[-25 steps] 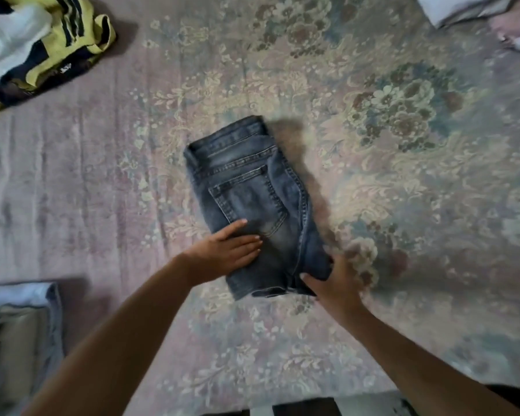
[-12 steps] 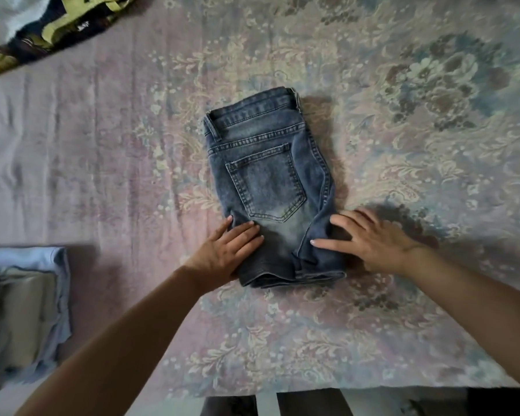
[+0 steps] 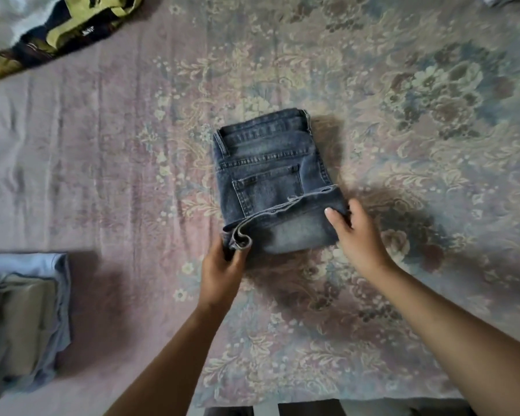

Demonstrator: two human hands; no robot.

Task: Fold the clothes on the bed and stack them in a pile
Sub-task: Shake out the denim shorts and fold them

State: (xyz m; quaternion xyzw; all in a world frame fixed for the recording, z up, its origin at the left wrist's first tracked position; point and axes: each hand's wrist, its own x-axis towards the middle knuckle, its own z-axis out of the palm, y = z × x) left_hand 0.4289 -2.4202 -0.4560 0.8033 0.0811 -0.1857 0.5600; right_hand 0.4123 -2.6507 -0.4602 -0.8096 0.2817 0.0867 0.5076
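Folded blue jeans lie in the middle of the bed, waistband away from me, back pocket up. Their near end is lifted and turned up over the pocket. My left hand grips the near left corner of that fold, fingers curled round the hem. My right hand holds the near right corner, thumb on top of the denim. At the left edge sits a pile of folded clothes, pale blue and beige pieces showing.
A yellow and dark garment with a white cloth beside it lies unfolded at the top left. The floral bedspread covers the bed. Its near edge runs along the bottom of the view.
Both hands went from pressing flat on the jeans to gripping the near end. That end has been lifted and turned up toward the waistband.
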